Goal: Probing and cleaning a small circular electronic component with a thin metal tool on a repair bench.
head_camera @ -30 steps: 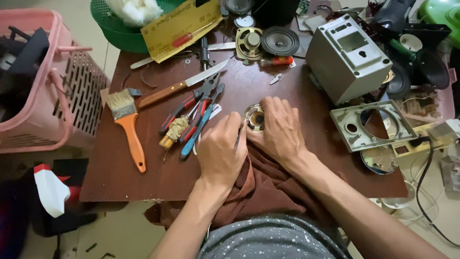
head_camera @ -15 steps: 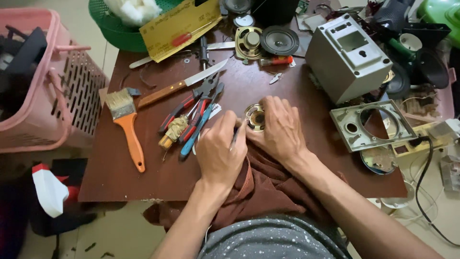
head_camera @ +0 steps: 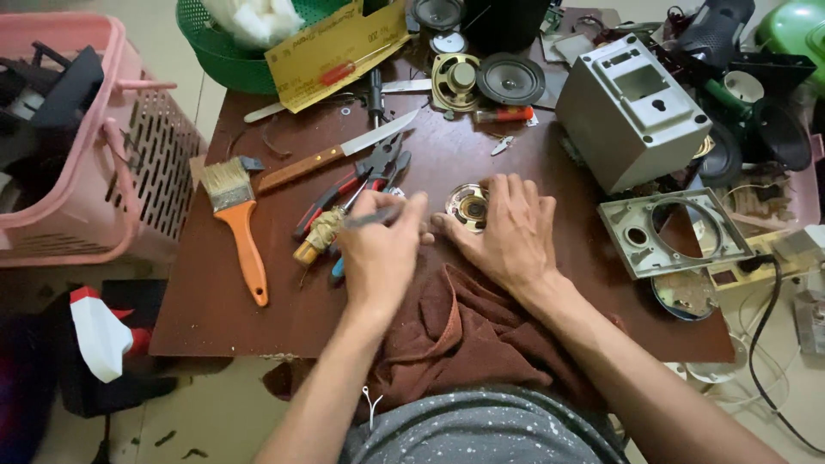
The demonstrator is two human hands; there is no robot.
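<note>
Brown table (head_camera: 215,301): small speaker (head_camera: 469,206) under right hand (head_camera: 507,236) fingers, apparently touching.

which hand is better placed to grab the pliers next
Left, probably. The left hand sits right beside the pliers and other tools, though it already grips a thin tool. The right hand lies on the small speaker, farther away.

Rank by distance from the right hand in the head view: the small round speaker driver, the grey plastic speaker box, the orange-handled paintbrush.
1. Small round speaker driver, under the right hand fingertips.
2. Grey plastic speaker box, upper right.
3. Orange-handled paintbrush, far left.
</note>
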